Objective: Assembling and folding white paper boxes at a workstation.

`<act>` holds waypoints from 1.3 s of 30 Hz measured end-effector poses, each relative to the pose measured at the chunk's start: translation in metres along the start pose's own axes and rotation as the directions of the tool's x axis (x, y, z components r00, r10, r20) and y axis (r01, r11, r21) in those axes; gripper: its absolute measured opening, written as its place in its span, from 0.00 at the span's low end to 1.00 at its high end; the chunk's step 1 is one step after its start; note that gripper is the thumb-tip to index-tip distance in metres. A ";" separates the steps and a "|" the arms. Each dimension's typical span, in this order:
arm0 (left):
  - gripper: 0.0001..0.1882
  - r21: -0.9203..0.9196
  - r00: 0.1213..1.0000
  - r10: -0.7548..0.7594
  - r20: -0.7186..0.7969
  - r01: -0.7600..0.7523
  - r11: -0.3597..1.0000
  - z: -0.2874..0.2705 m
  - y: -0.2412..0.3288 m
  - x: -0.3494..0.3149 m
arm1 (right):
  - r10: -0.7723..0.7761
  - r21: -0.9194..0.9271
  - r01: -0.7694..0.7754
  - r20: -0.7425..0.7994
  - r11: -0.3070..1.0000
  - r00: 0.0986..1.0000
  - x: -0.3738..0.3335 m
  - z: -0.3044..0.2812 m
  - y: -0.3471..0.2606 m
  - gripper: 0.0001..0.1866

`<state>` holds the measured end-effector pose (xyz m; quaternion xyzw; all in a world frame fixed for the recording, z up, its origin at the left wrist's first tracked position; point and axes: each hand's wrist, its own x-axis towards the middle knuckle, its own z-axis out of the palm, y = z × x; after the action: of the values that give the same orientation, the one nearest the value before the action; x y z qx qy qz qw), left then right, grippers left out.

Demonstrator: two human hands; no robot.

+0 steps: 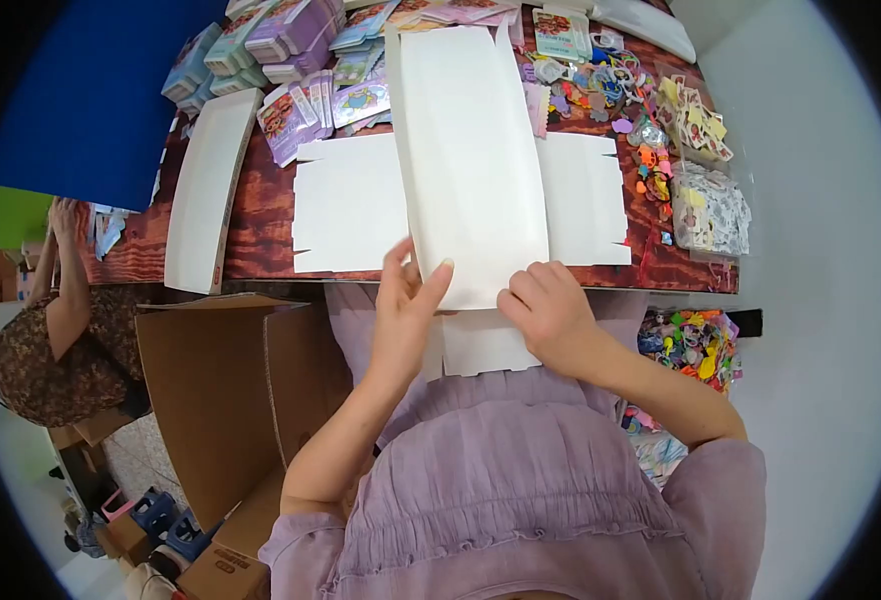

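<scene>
The table (261, 240) is dark red-brown wood with a bold grain, and its near edge runs in front of the person. Below its near left corner stands one open brown corrugated carton (216, 400), flaps raised. One flat white cardboard blank (361, 205), smooth and matte with notched side flaps, lies across the middle of the table; its centre panel (471, 150) is folded upward and its near flap hangs over the near edge. A second white piece, a long shallow tray (201, 190), lies toward the left edge. Bare wood shows only between tray and blank and along the near edge.

The left hand (406, 310) pinches the centre panel's near edge, thumb on top. The right hand (551, 315) is curled, knuckles and fingertips pressing the same near fold at the table's edge.

Many pastel purple and teal packets (291, 50) crowd the far left corner; small colourful trinkets (651, 130) and clear packs crowd the right edge.
</scene>
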<state>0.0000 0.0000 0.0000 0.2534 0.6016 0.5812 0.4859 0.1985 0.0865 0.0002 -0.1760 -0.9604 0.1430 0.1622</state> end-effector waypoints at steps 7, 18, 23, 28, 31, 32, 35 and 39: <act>0.15 -0.092 0.961 -0.276 -0.009 0.274 0.957 0.015 0.004 -0.010 | 0.188 0.301 -0.171 -0.029 0.938 0.982 0.011 0.009 -0.023 0.10; 0.10 0.112 0.998 0.015 -0.059 -0.008 0.994 0.012 -0.025 -0.052 | 0.180 0.537 -0.269 0.213 0.800 0.960 0.013 0.007 -0.037 0.11; 0.11 0.094 0.974 0.121 -0.192 -0.104 0.990 0.017 -0.032 -0.058 | 0.118 0.418 -0.192 0.195 0.888 0.974 0.006 0.008 -0.044 0.09; 0.11 0.218 0.951 0.232 -0.205 -0.186 0.958 0.004 -0.013 -0.050 | 0.053 0.093 -0.051 -0.023 0.994 0.998 0.001 -0.007 -0.038 0.11; 0.11 0.244 0.940 0.270 -0.208 -0.218 0.945 0.002 -0.009 -0.048 | 0.045 -0.065 -0.046 -0.025 0.997 0.999 0.002 -0.012 -0.032 0.10; 0.11 0.263 0.931 0.301 -0.207 -0.243 0.934 0.003 -0.008 -0.047 | 0.039 -0.070 -0.042 -0.038 0.997 0.998 0.003 -0.013 -0.030 0.10; 0.11 0.270 0.930 0.299 -0.215 -0.238 0.933 0.006 -0.003 -0.046 | 0.091 0.017 -0.091 -0.035 0.996 0.995 0.010 -0.020 -0.026 0.10; 0.11 0.241 0.915 0.322 -0.243 -0.265 0.934 0.010 0.001 -0.042 | 0.108 -0.032 -0.109 -0.028 0.994 0.994 0.015 -0.021 -0.027 0.09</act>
<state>0.0248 -0.0317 0.0148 0.3052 0.6748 0.6131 0.2750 0.1851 0.0729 0.0322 -0.2323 -0.9494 0.1333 0.1640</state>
